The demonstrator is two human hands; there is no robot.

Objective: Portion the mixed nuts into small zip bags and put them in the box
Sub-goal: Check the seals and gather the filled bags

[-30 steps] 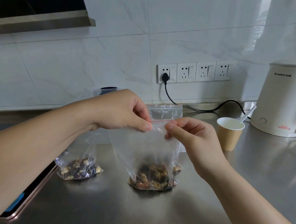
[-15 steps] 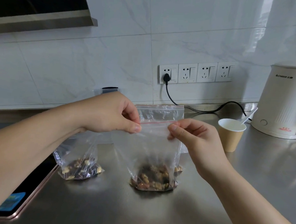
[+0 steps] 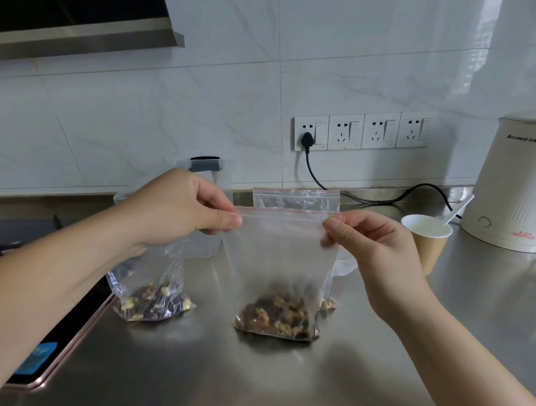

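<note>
Head camera, kitchen counter: I see my left hand (image 3: 179,209) and right hand (image 3: 373,248) each pinching one top corner of a small clear zip bag (image 3: 284,253), thumb and fingers pressed together on the plastic just under its red seal line. The bag stands upright on the stainless steel counter (image 3: 251,375), stretched flat between the two hands, with mixed nuts (image 3: 278,316) heaped in its bottom.

To its left, under my left forearm, a second small bag of nuts (image 3: 153,296) rests on the counter, well apart from the first. Behind the held bag the top of another clear zip bag (image 3: 295,199) shows, and a few nuts lie at its base to the right. A clear plastic box (image 3: 209,199) with a dark clip sits behind my left hand.

Right of my right hand stands a paper cup (image 3: 426,242) with a white spoon in it, beside a cream electric kettle (image 3: 516,184). A black plug sits in the wall socket strip (image 3: 360,133). A cooktop edge (image 3: 50,356) runs along the lower left.
</note>
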